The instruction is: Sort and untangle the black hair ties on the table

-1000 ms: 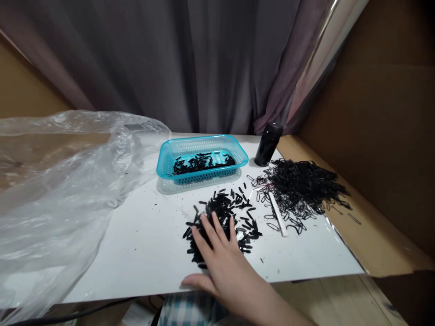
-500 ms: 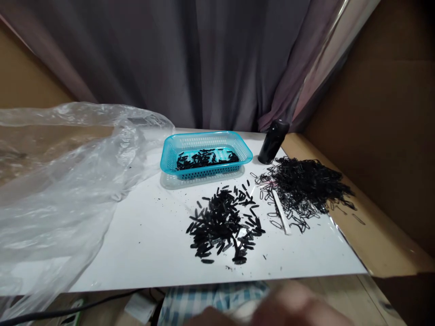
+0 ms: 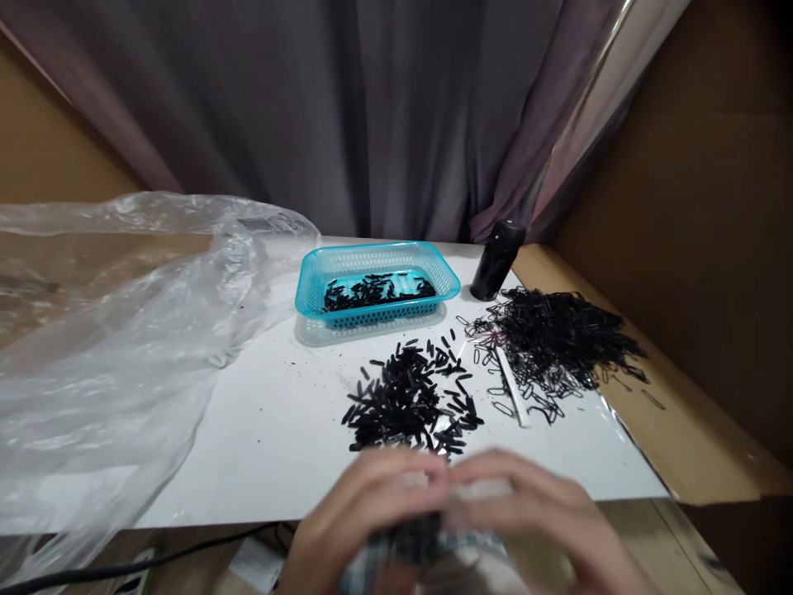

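My left hand (image 3: 365,512) and my right hand (image 3: 533,512) come together at the front edge of the table, fingers bent and fingertips meeting. Both are blurred by motion. A dark shape shows below the fingertips, too smeared to name. Just beyond the hands lies a loose pile of short black strip-like pieces (image 3: 405,401), its near edge partly hidden by my fingers. More such pieces lie in a blue plastic basket (image 3: 452,285) farther back. A heap of thin black elastic-like loops (image 3: 557,339) lies to the right.
A black cylindrical bottle (image 3: 496,260) stands near the back right. Beside the loops lies a narrow white strip (image 3: 513,388). Clear plastic sheeting (image 3: 124,364) covers the left of the white tabletop (image 3: 260,463). Cardboard walls and a grey curtain (image 3: 310,116) surround it; a black cable (image 3: 154,558) runs below.
Both hands have risen into view from the bottom edge and met in front of the pile, covering its near edge. The basket, bottle and loops look unmoved.
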`<move>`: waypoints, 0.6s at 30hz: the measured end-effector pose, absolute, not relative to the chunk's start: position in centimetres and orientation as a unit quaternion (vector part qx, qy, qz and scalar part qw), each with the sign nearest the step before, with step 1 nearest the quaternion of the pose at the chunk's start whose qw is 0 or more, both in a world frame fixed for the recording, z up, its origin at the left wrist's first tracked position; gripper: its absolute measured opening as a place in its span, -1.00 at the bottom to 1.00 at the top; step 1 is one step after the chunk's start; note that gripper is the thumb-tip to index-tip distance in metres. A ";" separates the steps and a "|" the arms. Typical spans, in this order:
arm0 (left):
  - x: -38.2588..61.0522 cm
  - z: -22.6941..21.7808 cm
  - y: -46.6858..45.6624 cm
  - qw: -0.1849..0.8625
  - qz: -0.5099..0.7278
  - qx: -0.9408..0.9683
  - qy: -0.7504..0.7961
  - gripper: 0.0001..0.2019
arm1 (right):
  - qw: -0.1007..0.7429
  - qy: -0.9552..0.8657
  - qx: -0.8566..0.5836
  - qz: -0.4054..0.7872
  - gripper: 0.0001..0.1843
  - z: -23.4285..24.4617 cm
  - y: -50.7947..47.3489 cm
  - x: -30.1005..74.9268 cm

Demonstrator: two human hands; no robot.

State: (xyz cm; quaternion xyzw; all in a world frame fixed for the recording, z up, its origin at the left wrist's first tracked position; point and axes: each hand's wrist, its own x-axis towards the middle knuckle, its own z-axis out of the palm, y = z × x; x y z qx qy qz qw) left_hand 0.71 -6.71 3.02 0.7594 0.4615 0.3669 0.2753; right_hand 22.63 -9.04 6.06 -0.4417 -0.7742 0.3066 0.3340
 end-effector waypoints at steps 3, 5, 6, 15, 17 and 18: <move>0.1 2.5 -4.2 0.219 0.315 0.816 0.431 -0.68 | 0.289 -0.723 -0.590 0.215 -0.57 4.1 -5.4 22.4; 0.3 1.5 -2.8 0.180 0.248 0.852 0.425 -0.59 | 0.228 -0.730 -0.618 0.181 -0.44 2.4 -3.4 22.3; 0.4 0.9 -2.4 0.164 0.225 0.859 0.430 -0.55 | 0.193 -0.739 -0.619 0.185 -0.38 1.7 -2.8 22.2; -0.1 -1.7 -2.6 0.133 0.191 0.873 0.428 -0.58 | 0.142 -0.782 -0.567 0.216 -0.27 0.5 -3.8 20.4; -0.2 -1.8 -2.4 0.146 0.210 0.869 0.424 -0.63 | 0.156 -0.787 -0.558 0.211 -0.32 0.5 -3.8 20.1; -0.3 -1.9 -2.3 0.152 0.221 0.865 0.423 -0.65 | 0.167 -0.789 -0.553 0.208 -0.37 0.5 -3.7 20.1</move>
